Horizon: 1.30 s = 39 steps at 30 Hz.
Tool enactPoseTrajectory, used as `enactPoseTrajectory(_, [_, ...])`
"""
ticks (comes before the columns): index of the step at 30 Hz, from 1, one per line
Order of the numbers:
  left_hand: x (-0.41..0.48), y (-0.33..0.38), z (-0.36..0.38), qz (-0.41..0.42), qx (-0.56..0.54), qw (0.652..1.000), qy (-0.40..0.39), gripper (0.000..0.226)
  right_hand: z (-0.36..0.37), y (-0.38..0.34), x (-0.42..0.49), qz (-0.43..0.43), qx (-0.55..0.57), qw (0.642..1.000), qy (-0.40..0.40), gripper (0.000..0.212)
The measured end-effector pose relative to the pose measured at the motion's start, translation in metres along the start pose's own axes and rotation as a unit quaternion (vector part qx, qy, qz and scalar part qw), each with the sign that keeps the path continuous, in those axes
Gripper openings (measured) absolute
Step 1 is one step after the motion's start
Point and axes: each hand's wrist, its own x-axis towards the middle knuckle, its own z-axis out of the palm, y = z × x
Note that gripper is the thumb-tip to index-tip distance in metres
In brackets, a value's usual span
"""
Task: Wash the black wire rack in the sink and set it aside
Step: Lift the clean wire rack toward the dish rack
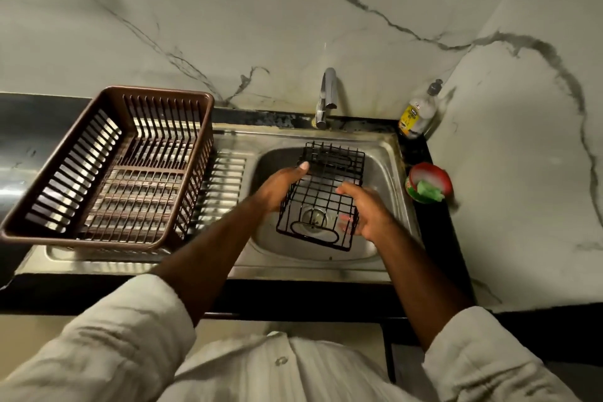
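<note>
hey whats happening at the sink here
A person holds a black wire rack over the basin of a steel sink, with the left hand gripping its left side and the right hand on its right side. No water can be seen running from the tap. A brown dish basket sits on the drainboard to the left. A soap bottle and a scrub pad tub stand to the right of the sink.

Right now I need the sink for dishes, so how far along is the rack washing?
Early to midway. The black wire rack is over the sink, held by the left hand and right hand. No water visibly runs from the tap; I cannot tell whether it was soaped. Still left: finishing and setting it aside, perhaps in the brown basket.
</note>
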Motion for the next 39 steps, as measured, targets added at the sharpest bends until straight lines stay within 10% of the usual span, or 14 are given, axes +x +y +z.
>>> enactPoseTrajectory(10, [-0.015,-0.018,0.000,0.100,-0.153,0.980,0.072,0.020,0.015,-0.004,-0.022,-0.145,0.001,0.988,0.059,0.083])
enactPoseTrajectory(13, [-0.018,-0.043,0.000,0.126,-0.225,0.963,0.077,0.035,0.019,0.012,-0.020,-0.235,-0.043,0.967,0.083,0.063])
enactPoseTrajectory(18, [0.001,-0.061,-0.001,-0.101,-0.201,0.969,0.101,0.033,0.027,0.018,-0.014,-0.037,-0.021,0.999,0.033,0.042])
enactPoseTrajectory(24, [-0.003,-0.024,-0.017,0.103,-0.201,0.969,0.096,0.027,0.035,-0.002,-0.024,-0.200,0.025,0.977,0.070,0.041])
enactPoseTrajectory(29, [0.010,-0.039,-0.021,-0.117,-0.101,0.979,0.130,0.022,0.045,0.030,-0.024,0.017,0.106,0.994,0.030,0.035])
enactPoseTrajectory(36, [-0.006,-0.041,-0.025,0.063,-0.122,0.980,0.144,0.030,0.044,0.028,-0.024,-0.210,0.093,0.971,0.067,0.033])
enactPoseTrajectory(39, [0.001,-0.040,-0.024,-0.021,-0.055,0.982,0.178,0.023,0.046,0.024,-0.025,-0.090,0.105,0.990,0.037,0.036])
